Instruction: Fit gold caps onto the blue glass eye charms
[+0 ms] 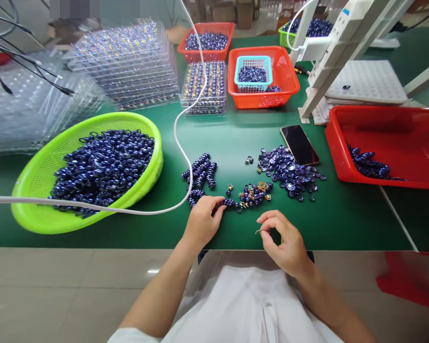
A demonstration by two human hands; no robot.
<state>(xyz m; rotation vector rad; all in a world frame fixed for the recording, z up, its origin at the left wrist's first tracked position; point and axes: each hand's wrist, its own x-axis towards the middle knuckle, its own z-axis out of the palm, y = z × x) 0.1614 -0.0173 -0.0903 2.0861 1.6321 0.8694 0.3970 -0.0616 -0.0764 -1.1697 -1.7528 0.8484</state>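
Observation:
My left hand (205,219) rests at the table's front, thumb and forefinger pinched on the end of a short row of shiny dark blue ring-like pieces (229,202). To its right, my right hand (284,240) is raised slightly, its thumb and fingertips closed on a small thin metallic-looking piece (258,231), too small to name. Between and beyond the hands lies a small pile of blue and gold pieces (255,194). Several stacked rows of blue rings (200,170) lie behind my left hand. Farther right is a heap of flat round blue pieces (289,171).
A green basket (25,200) of blue rings stands left, crossed by a white cable (177,133). A phone (300,144) touches the heap's edge. Right is a red bin (414,147). Stacked clear trays (143,85), orange baskets (236,97) and a metal post (318,81) stand behind.

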